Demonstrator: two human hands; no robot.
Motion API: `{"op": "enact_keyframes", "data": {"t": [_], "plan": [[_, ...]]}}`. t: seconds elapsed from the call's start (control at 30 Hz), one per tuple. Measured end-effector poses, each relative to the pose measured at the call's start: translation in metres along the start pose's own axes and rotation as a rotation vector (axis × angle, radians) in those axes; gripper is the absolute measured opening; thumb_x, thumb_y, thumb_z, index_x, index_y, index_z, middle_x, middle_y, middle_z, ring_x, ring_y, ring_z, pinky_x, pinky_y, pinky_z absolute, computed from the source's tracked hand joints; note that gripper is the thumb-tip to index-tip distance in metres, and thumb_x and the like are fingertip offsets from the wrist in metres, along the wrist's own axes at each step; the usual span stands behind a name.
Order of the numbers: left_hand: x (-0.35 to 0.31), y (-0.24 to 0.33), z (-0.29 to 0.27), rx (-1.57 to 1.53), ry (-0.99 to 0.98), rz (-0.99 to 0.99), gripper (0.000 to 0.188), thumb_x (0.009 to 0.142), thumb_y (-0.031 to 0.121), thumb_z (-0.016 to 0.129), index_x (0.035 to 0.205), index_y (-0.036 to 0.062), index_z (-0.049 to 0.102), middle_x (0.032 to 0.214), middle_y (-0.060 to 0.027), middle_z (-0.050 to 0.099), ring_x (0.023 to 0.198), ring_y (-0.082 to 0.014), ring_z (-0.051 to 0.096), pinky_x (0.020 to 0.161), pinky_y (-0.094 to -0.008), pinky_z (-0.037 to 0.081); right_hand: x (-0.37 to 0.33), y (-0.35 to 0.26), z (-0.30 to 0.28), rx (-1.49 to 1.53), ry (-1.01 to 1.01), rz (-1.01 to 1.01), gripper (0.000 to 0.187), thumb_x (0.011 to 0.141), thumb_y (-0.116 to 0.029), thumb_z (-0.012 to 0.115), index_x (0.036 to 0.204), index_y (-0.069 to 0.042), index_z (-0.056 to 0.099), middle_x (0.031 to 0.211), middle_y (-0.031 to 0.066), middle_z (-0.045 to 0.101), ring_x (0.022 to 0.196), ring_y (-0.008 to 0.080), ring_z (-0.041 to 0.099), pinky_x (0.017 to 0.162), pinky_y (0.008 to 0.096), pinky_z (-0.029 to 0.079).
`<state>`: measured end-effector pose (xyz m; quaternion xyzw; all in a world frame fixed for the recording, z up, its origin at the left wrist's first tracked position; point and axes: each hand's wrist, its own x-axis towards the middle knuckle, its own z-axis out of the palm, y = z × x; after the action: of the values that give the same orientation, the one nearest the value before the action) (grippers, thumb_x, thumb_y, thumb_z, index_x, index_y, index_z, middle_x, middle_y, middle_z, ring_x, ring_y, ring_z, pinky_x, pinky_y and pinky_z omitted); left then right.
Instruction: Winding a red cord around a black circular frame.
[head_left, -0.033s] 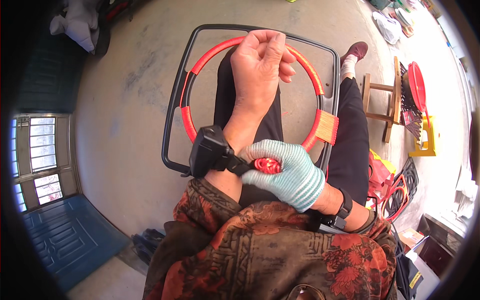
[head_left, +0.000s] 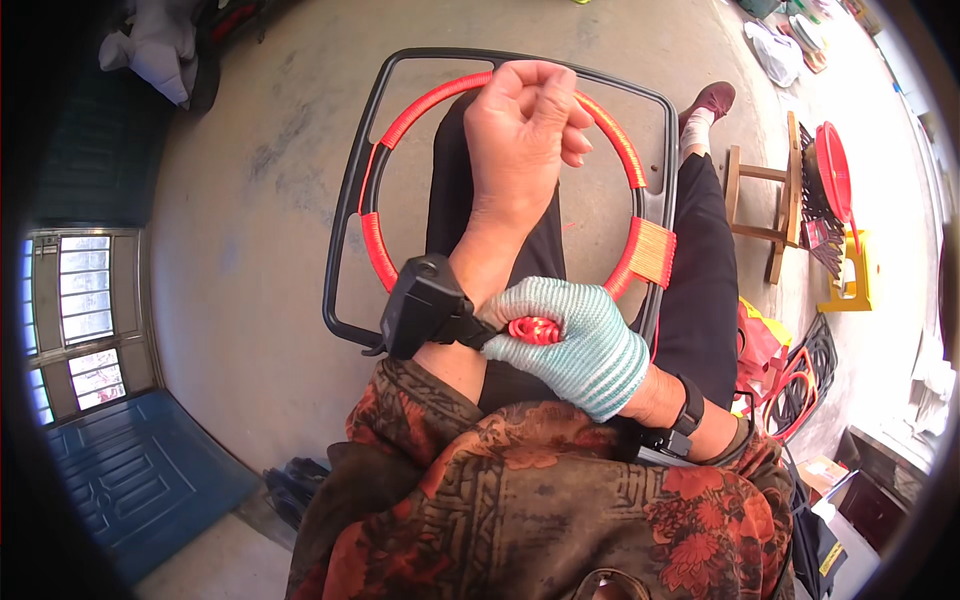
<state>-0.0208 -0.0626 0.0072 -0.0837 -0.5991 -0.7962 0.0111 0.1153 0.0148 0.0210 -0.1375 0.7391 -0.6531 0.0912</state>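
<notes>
My left hand (head_left: 520, 125) is bare, palm turned up, its fingers curled in with the thumb across them; nothing shows in it. It is over the far part of a black frame (head_left: 362, 170) whose inner ring (head_left: 620, 145) is wrapped largely in red-orange cord. A black box-shaped device (head_left: 425, 305) sits on my left wrist by a black strap (head_left: 468, 328). My right hand (head_left: 580, 345), in a pale blue-green knit glove, is closed round a bundle of red cord (head_left: 535, 330). Its thumb and fingertips also meet the strap's end. An orange woven patch (head_left: 654, 252) covers the ring's right side.
The frame lies over my legs, above a concrete floor (head_left: 240, 250). To the right are a wooden stool (head_left: 765, 205), a red plastic basket (head_left: 833, 175), a yellow stool (head_left: 855, 275) and a red bag (head_left: 757, 350). A blue door panel (head_left: 150, 470) is at lower left.
My left hand and the device on its wrist have shifted very slightly. My right hand keeps its grip on the red cord, and the frame stays in place.
</notes>
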Motion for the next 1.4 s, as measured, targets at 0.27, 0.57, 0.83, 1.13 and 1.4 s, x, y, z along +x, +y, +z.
{"op": "enact_keyframes", "data": {"t": [0.27,0.57,0.83,1.13,1.4], "plan": [[-0.007,-0.018,0.004,0.573,-0.120,0.325,0.014,0.088,0.014,0.069,0.092,0.0034,0.060,0.069,-0.0049,0.065,0.059,-0.0087,0.061,0.052,-0.0225,0.049,0.010,-0.001,-0.006,-0.096,0.037,-0.142,0.024,0.074,-0.004,0.069,0.097,-0.008,0.068,0.085,0.0118,0.068,0.075,0.0303,0.067,0.066,0.0353,0.053],[-0.008,-0.007,0.006,0.204,-0.177,-0.114,0.019,0.092,0.021,0.066,0.096,0.0039,0.060,0.074,-0.0040,0.065,0.058,-0.0091,0.060,0.052,-0.0207,0.047,-0.004,0.003,-0.002,-0.166,-0.122,-0.275,0.027,0.074,-0.011,0.069,0.100,-0.011,0.063,0.084,0.0085,0.062,0.077,0.0310,0.064,0.064,0.0386,0.052],[0.000,0.000,-0.001,-0.527,-0.074,-0.347,0.028,0.097,0.028,0.058,0.108,0.0025,0.057,0.083,-0.0019,0.060,0.065,-0.0061,0.051,0.050,-0.0173,0.042,0.001,0.005,-0.015,-0.278,-0.121,-0.071,0.023,0.079,-0.018,0.070,0.099,-0.012,0.060,0.088,0.0080,0.064,0.082,0.0312,0.065,0.068,0.0386,0.052],[0.013,0.013,-0.020,-1.292,-0.030,-0.737,0.028,0.097,0.019,0.057,0.111,-0.0049,0.051,0.079,-0.0041,0.054,0.065,-0.0111,0.052,0.048,-0.0211,0.049,0.001,0.011,-0.019,-0.276,-0.220,-0.162,0.025,0.081,-0.014,0.066,0.105,-0.012,0.060,0.093,0.0068,0.063,0.082,0.0307,0.064,0.067,0.0372,0.053],[0.014,0.026,-0.019,-1.553,0.055,-0.841,0.027,0.098,0.017,0.054,0.110,-0.0068,0.051,0.077,-0.0077,0.054,0.061,-0.0146,0.055,0.047,-0.0234,0.050,0.002,0.017,-0.011,-0.228,-0.138,-0.192,0.025,0.083,-0.017,0.068,0.106,-0.012,0.058,0.092,0.0069,0.064,0.079,0.0304,0.065,0.066,0.0364,0.053]]}}
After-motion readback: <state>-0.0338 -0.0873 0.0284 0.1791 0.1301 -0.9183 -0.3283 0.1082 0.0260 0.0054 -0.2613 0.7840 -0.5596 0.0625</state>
